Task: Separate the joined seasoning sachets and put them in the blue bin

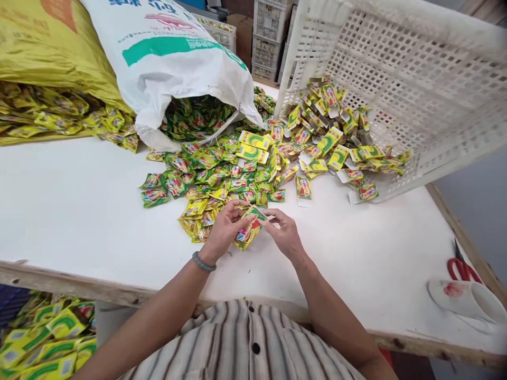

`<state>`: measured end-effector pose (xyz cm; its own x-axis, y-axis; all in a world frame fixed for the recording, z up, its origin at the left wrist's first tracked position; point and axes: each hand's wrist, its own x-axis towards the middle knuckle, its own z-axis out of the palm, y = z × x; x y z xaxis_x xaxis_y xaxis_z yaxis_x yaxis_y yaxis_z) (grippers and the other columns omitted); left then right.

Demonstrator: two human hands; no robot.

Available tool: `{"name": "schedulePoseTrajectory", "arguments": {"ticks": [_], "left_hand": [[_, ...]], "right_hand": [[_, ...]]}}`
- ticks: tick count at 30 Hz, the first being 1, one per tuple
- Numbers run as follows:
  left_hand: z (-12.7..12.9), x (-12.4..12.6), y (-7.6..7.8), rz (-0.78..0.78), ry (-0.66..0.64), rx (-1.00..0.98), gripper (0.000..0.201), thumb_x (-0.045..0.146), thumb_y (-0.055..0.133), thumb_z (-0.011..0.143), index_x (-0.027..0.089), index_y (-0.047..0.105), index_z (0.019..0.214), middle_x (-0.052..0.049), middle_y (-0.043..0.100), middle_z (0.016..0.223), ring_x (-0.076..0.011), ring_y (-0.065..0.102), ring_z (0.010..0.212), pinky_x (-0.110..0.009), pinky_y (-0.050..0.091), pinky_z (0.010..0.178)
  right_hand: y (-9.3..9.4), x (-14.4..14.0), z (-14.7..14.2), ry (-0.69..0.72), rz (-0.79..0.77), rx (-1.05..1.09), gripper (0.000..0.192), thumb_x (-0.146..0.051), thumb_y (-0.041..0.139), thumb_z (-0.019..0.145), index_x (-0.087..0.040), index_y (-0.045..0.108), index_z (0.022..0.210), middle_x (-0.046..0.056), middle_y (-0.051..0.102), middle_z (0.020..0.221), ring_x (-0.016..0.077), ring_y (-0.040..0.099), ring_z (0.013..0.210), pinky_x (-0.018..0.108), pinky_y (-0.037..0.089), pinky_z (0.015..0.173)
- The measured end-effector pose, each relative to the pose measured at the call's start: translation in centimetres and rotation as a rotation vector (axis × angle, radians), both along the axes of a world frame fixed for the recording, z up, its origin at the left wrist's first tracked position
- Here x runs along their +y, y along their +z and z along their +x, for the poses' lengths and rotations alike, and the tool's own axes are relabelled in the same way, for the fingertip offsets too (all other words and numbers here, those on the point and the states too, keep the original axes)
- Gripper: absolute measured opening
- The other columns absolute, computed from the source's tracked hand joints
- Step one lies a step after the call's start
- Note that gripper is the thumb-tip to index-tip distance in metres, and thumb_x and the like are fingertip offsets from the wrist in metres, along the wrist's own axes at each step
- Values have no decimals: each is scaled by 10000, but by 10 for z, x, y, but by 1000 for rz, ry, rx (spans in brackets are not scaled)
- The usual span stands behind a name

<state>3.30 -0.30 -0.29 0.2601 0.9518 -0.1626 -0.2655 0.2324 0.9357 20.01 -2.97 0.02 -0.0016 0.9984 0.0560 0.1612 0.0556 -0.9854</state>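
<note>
My left hand [226,228] holds a small stack of yellow-green sachets [249,232] just above the white table [79,211]. My right hand [283,231] pinches the top edge of the same stack from the right. Right behind my hands lies a loose pile of the same sachets [222,174]. It spills out of a white woven sack [174,58] lying on its side. Folded yellow-green cartons [332,142] are heaped at the mouth of a tipped white plastic crate [415,84].
A yellow sack [43,47] with more sachets lies at the back left. Red-handled scissors [461,266] and a white glove [467,301] sit at the table's right edge. A bin of yellow cartons [43,338] stands below the table's left front. Stacked crates [269,31] stand behind.
</note>
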Motion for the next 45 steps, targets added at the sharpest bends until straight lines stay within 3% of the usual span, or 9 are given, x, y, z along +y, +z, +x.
{"name": "schedulePoseTrajectory", "arguments": {"ticks": [6, 10, 14, 23, 30, 34, 38, 41, 45], "left_hand": [[-1, -1, 0, -27, -19, 20, 460, 291, 813, 667, 217, 531, 1022, 71, 600, 610, -95, 564, 519, -176, 398, 485], [0, -1, 1, -42, -49, 38, 443, 303, 821, 650, 188, 564, 992, 56, 609, 611, -102, 569, 519, -191, 418, 487], [0, -1, 1, -59, -68, 47, 432, 308, 829, 647, 185, 576, 975, 48, 626, 631, -105, 584, 529, -197, 432, 497], [-2, 0, 3, -58, -62, -15, 407, 339, 823, 658, 166, 600, 952, 22, 664, 648, -122, 622, 561, -217, 473, 540], [-5, -2, 6, -106, -36, -67, 432, 338, 821, 659, 175, 593, 987, 34, 661, 646, -106, 609, 523, -206, 476, 511], [1, -4, 6, -139, 41, -82, 470, 332, 839, 625, 180, 578, 986, 34, 668, 671, -104, 610, 518, -202, 473, 501], [1, -3, 12, -147, 99, -37, 498, 371, 852, 588, 182, 580, 960, 28, 667, 658, -119, 616, 536, -221, 486, 528], [-34, -6, 30, -70, 70, 177, 481, 419, 831, 609, 201, 600, 970, 10, 691, 691, -151, 635, 584, -241, 483, 547], [-145, -29, 59, 24, 0, 808, 383, 469, 770, 673, 232, 662, 954, 27, 696, 649, -159, 606, 564, -227, 419, 516]], "right_hand": [[4, -2, -2, 41, -53, 145, 156, -359, 684, 791, -205, 697, 771, 40, 715, 912, 180, 633, 850, 321, 489, 774], [-2, 0, -3, 11, -202, 284, 275, -377, 789, 671, -195, 725, 866, 20, 720, 801, 163, 638, 730, 320, 514, 729], [-6, 0, 0, -53, -262, 374, 297, -416, 801, 641, -202, 772, 846, 24, 753, 801, 197, 671, 774, 361, 524, 791], [8, -6, 6, 72, -84, 93, 230, -345, 645, 817, -277, 763, 1002, 26, 739, 979, 208, 648, 956, 360, 504, 857], [-1, -19, -20, -86, 189, -155, 279, -259, 629, 829, -271, 735, 1087, 67, 728, 1028, 215, 634, 957, 382, 504, 886], [-13, -23, -37, -194, 154, -98, 359, -282, 596, 851, -226, 676, 1196, 88, 699, 1159, 225, 646, 1009, 381, 518, 901], [-11, -20, -39, -122, 5, 93, 398, -365, 576, 875, -222, 632, 1243, 58, 689, 1194, 222, 646, 1064, 354, 523, 911], [-12, -17, -30, -88, -21, 111, 409, -396, 529, 906, -223, 598, 1271, 62, 711, 1143, 218, 651, 1064, 354, 530, 891], [-23, -11, -19, -134, 118, -264, 322, -327, 514, 909, -202, 670, 1162, 109, 709, 1119, 244, 639, 1039, 404, 516, 892]]}}
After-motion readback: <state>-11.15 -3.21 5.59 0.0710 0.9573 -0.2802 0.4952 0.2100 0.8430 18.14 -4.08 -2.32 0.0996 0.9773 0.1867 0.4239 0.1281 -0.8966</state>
